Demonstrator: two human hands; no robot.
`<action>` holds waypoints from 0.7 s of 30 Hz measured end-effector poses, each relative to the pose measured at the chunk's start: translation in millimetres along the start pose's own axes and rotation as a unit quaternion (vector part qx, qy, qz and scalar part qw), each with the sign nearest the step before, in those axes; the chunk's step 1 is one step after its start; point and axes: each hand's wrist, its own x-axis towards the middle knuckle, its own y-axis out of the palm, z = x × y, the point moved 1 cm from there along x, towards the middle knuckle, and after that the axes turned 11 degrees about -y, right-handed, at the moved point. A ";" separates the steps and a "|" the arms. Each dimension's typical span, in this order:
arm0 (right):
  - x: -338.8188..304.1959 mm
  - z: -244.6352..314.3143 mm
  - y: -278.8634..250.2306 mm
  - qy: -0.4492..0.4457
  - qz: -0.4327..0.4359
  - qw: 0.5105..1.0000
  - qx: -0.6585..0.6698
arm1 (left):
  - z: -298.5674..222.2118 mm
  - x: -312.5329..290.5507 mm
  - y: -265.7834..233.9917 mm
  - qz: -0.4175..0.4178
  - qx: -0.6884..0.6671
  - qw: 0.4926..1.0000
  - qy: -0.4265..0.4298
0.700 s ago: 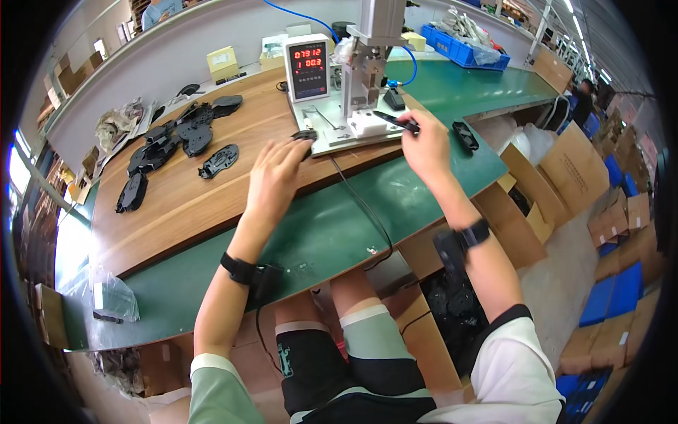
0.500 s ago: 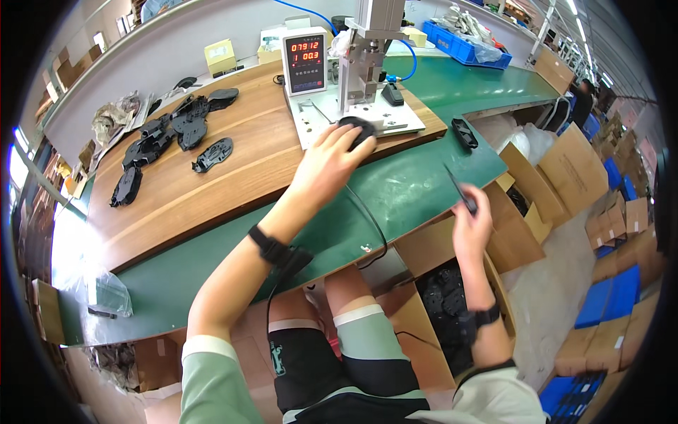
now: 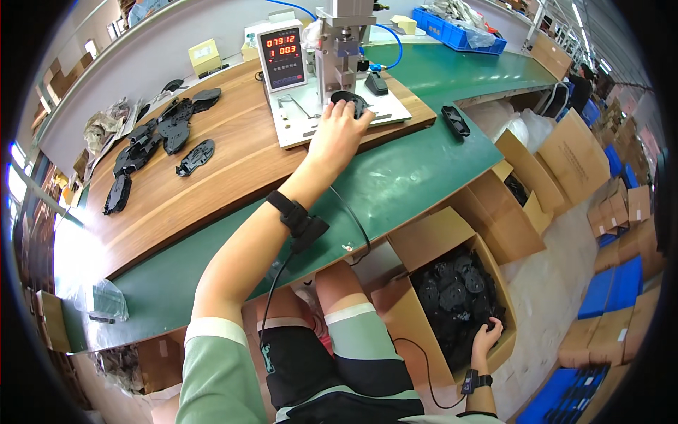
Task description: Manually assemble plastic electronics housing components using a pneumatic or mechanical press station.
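Black shell (image 3: 355, 100) at press (image 3: 345, 51), broad green strip (image 3: 417, 169) by bench edge (image 3: 422, 210)

Room opens over the front green tabletop (image 3: 417, 173); the press (image 3: 340, 60) obstructs behind.

Scene taken from the person's head, through the left of two side-by-side fisheye cameras, tipped downward and forward over the workbench (image 3: 406, 191), legs (image 3: 349, 325) seen close below, left hand (image 3: 335, 141) and right hand (image 3: 486, 335) both framed, straight edges bent.
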 end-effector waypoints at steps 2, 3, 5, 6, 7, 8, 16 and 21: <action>-1.0 -14.8 9.3 0.024 0.015 1.000 0.002 | 5.3 6.6 -2.2 0.029 -0.048 0.998 -0.014; -0.4 -23.6 15.6 0.046 0.017 0.999 0.000 | 6.0 8.7 -4.3 0.034 -0.070 0.997 -0.013; 6.2 -32.1 26.8 0.083 0.024 0.996 -0.031 | 8.4 10.3 -5.5 0.037 -0.087 0.995 -0.014; 10.3 -40.4 30.9 0.082 0.024 0.996 -0.031 | 6.6 9.6 -0.5 0.023 -0.078 0.997 -0.007; 12.9 -49.6 31.8 0.093 0.026 0.994 -0.049 | 2.7 11.0 0.4 0.009 -0.072 0.997 0.000; 14.5 -58.9 29.9 0.105 0.026 0.992 -0.068 | -0.9 14.4 1.9 0.007 -0.076 0.997 -0.002; 27.7 54.8 48.2 0.086 0.101 0.990 -0.055 | 10.2 1.6 4.1 0.008 -0.054 0.999 0.005; 59.7 219.0 18.0 -0.179 0.040 0.968 0.171 | -3.1 13.9 -10.5 0.097 -0.045 0.994 -0.006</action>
